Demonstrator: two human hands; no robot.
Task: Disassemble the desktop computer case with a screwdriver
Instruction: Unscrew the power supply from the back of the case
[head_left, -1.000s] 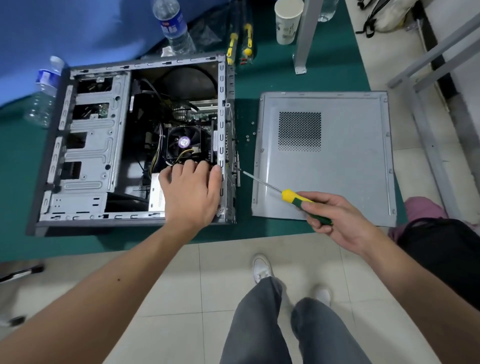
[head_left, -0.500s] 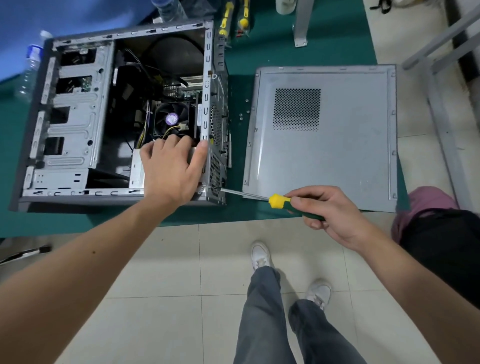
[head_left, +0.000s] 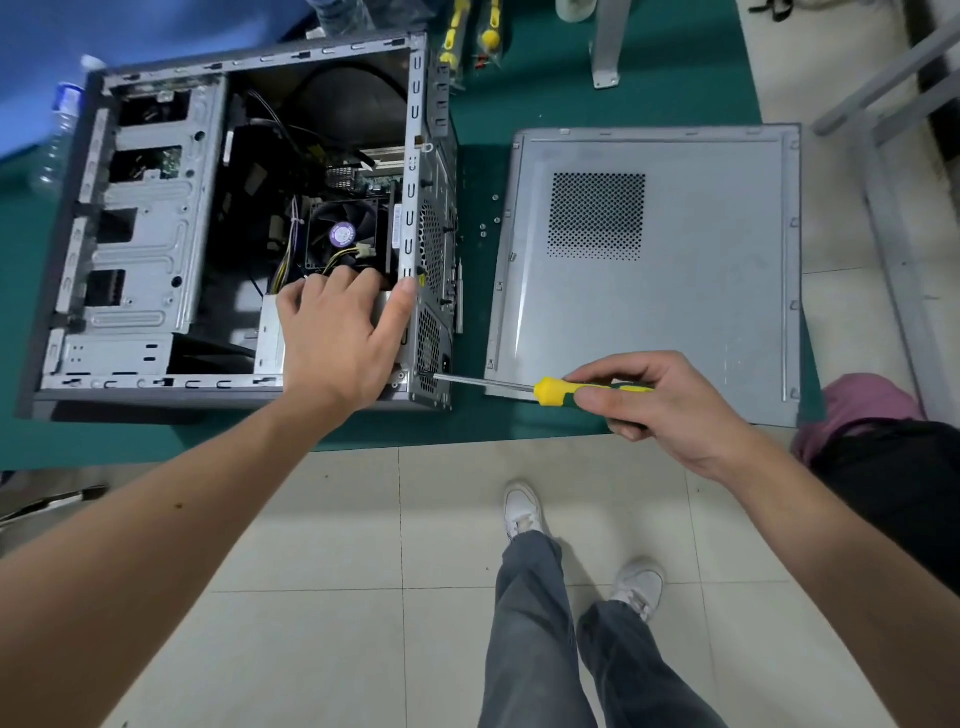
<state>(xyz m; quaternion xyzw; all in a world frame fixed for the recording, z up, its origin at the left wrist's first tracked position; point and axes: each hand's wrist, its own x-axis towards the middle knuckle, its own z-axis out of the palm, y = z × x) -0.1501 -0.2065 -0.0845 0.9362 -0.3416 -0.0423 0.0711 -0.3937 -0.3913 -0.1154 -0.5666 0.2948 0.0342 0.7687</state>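
The open desktop case (head_left: 150, 244) lies on its side on a green mat, its fan and cables exposed. My left hand (head_left: 340, 340) rests flat on the power supply box at the case's near right corner, thumb against the rear frame. My right hand (head_left: 660, 410) grips the yellow-and-green handle of a screwdriver (head_left: 550, 389). Its shaft runs level to the left and its tip touches the lower rear panel of the case. The removed grey side panel (head_left: 701, 312) lies flat to the right.
Several loose screws (head_left: 491, 221) lie on the green mat (head_left: 519, 104) between case and panel. Two spare yellow screwdrivers (head_left: 457, 26) and a metal leg (head_left: 605, 47) sit at the back. A plastic bottle (head_left: 60, 135) stands left of the case. A dark bag (head_left: 898, 478) lies at right.
My right hand moved the screwdriver down and left, from mid-height on the rear panel to its lower corner. My left hand stays on the power supply.
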